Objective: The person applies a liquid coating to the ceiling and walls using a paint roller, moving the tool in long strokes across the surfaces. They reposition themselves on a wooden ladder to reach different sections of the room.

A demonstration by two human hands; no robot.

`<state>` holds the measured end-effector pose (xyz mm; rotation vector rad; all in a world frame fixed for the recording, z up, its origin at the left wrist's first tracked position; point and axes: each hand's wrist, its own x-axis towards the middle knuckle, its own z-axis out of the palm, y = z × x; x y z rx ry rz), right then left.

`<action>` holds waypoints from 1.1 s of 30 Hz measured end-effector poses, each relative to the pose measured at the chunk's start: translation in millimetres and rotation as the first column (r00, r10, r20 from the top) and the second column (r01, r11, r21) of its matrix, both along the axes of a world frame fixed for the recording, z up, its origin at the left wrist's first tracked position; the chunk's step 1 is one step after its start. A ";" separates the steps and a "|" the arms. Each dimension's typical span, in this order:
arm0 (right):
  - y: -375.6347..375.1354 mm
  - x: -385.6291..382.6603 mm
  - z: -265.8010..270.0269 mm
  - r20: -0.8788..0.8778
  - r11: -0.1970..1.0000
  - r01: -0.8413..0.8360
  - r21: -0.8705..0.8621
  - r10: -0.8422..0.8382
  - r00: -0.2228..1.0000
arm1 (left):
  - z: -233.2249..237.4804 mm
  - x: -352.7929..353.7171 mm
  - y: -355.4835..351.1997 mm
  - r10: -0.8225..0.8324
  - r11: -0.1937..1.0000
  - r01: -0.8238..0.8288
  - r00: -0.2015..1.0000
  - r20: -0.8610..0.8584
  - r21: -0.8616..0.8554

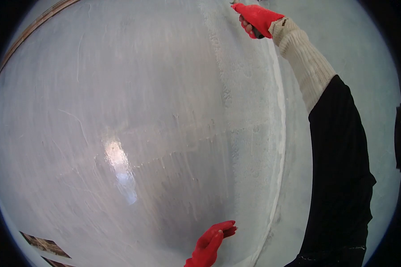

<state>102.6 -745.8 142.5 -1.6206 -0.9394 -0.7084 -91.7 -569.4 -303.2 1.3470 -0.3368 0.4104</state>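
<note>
My right hand, in a red glove with the fingertips bare, is raised at the top of the view. It is closed round a dark-handled tool, whose working end is mostly hidden or cut off, so its kind does not show. The tool is up against a pale grey, wet-looking wall, left of a white raised line. At the bottom, my left hand in a red glove is held near the wall, fingers loosely extended, with nothing visible in it.
A brown wooden strip curves along the upper left. Brown patches show at the lower left. Drips and rough streaks mark the wall, with a bright reflection left of centre. A dark object sits at the right edge.
</note>
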 end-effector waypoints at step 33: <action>-70.6 -223.3 -874.1 -0.691 0.586 -0.375 -0.718 -0.664 0.285 | -53.6 -109.4 18.7 0.179 0.981 -0.109 0.836 -0.518 0.163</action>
